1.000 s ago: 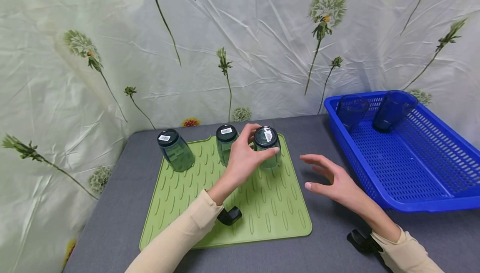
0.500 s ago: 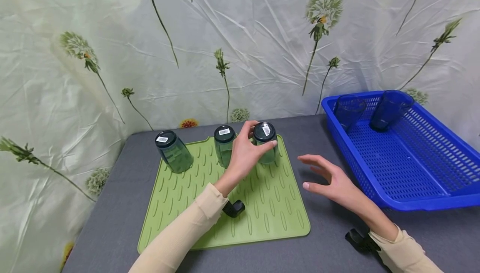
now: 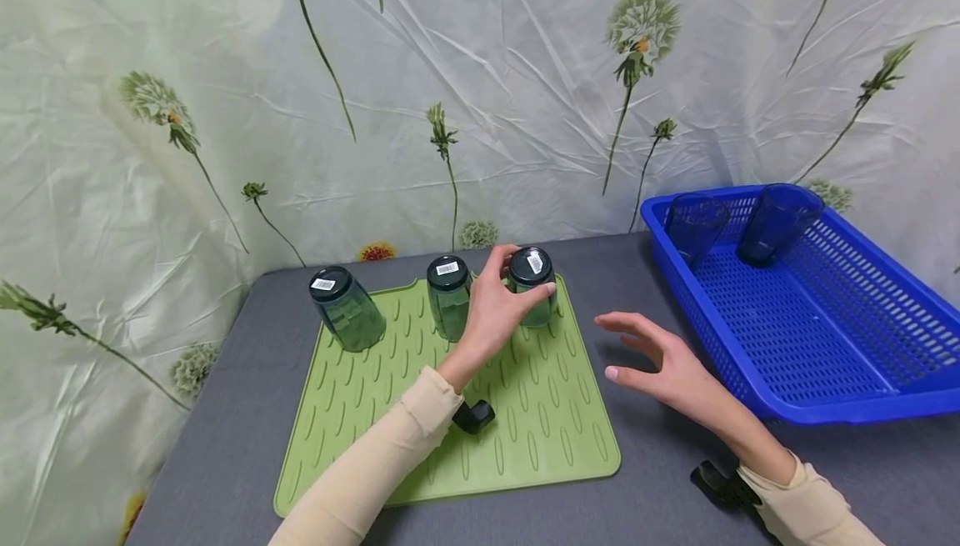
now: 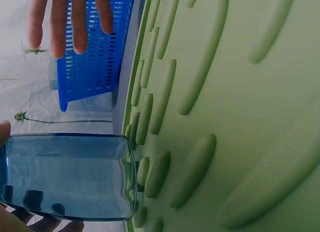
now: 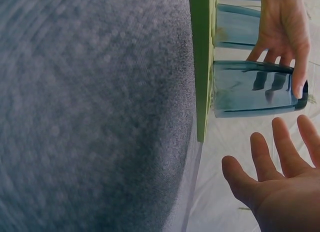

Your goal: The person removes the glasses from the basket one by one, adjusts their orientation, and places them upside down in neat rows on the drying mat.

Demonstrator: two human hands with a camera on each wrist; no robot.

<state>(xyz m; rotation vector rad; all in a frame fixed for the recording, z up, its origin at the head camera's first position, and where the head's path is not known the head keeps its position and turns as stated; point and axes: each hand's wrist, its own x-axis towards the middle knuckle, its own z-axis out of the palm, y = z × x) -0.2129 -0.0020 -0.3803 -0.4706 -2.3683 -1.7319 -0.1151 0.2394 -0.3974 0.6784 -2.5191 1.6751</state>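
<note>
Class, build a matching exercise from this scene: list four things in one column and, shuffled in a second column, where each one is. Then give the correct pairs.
1. left hand
2. right hand
3. blue basket
4. green mat

A. lies flat under the upturned cups
B. grips the rightmost upturned cup
C. holds two blue cups
D. open, between mat and basket

Pairs: 1-B, 2-D, 3-C, 4-A

head: high, forward-down | wrists: close, table-level | shared: mat
</note>
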